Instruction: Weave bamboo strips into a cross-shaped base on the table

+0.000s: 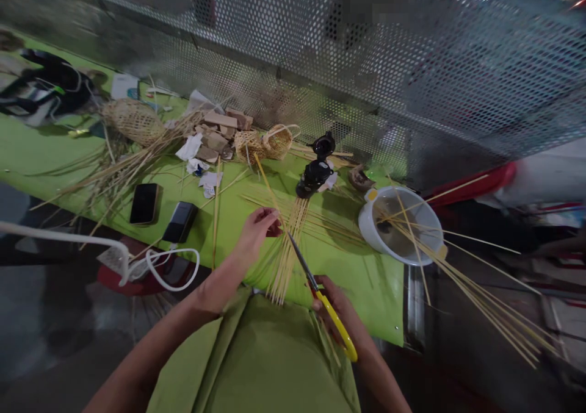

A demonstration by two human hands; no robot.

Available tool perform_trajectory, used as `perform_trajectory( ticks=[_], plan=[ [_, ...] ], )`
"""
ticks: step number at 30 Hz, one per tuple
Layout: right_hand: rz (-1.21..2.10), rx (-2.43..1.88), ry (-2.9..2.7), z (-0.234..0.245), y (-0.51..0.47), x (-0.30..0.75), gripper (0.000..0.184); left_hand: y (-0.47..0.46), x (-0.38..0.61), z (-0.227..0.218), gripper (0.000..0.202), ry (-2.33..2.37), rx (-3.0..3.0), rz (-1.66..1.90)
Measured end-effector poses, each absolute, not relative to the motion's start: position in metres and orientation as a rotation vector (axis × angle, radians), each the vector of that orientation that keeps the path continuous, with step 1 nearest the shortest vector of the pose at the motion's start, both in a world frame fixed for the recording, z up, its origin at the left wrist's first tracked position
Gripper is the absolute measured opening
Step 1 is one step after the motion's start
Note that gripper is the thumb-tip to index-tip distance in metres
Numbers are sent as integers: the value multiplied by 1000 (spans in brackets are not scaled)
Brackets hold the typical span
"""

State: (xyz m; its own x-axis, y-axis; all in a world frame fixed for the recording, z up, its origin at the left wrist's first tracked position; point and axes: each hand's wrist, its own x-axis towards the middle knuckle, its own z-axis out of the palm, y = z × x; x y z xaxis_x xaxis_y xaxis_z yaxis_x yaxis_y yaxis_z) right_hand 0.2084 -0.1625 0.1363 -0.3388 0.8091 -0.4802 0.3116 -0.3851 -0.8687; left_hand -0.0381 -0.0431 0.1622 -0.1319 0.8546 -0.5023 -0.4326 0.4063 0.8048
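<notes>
My left hand pinches a thin yellowish cane strip between thumb and fingers. My right hand grips a pair of scissors with yellow handles, and the blades point up and left. Their tips lie close to the strip beside my left hand; I cannot tell if they touch it. Under the scissors a woven panel of pale strips lies on the green table, its lengthwise strips running toward me and thinner ones crossing them. A black bottle with its lid tipped up stands on the panel's far end.
A white pot holding water and long strips stands at the right edge. Two small woven baskets, cardboard pieces, a larger woven basket, a phone and a power bank with white cable lie leftward. Perforated metal mesh rises behind.
</notes>
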Motion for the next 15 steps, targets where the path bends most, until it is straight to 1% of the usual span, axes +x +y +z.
perform_trajectory(
  ticks=[5,10,15],
  plan=[
    [1763,-1526,-1500,136,-164,209,58,-39,-46,156,27,1279,484,1145],
    [1724,-1481,-1618,146,-162,208,59,-42,-44,155,19,1281,494,1160],
    [1647,-1480,-1692,158,-157,204,54,-48,-38,157,18,1282,502,1133]
  ],
)
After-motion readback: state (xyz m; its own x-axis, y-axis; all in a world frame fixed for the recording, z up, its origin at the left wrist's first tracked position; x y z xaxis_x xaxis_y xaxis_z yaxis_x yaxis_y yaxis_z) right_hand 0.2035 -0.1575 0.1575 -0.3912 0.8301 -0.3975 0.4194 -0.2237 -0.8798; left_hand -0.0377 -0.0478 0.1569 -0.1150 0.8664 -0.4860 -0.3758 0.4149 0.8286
